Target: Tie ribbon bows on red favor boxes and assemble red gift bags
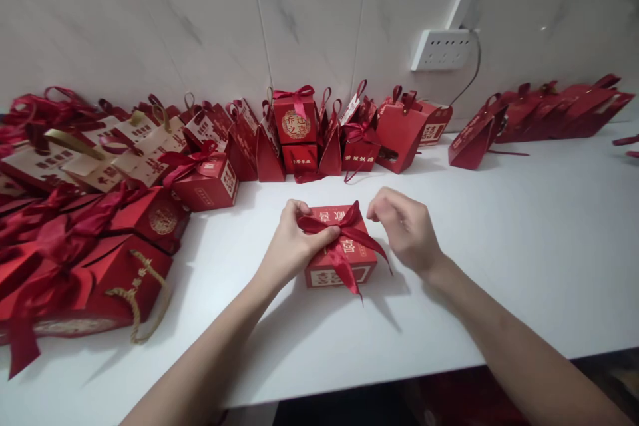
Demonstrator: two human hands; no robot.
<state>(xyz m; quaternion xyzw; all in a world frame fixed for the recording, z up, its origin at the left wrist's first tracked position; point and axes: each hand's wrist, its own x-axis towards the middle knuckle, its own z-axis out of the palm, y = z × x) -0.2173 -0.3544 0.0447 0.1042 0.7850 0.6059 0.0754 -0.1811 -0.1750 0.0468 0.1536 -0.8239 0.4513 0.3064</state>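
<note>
A red gift box with gold characters and a pale patterned side panel stands on the white table in front of me. Red satin ribbon is tied across its top, two tails drooping over the front and right edges. My left hand presses its thumb on the knot while its fingers curl round the ribbon's left part at the box's side. To the right of the box, slightly apart from it, my right hand is raised with its fingers curled in. I see nothing in its grip.
Larger red boxes with ribbons and a gold rope handle crowd the left. Small red gift bags and boxes line the tiled wall, with more bags at far right. A white power strip hangs above. The table's front edge is near me.
</note>
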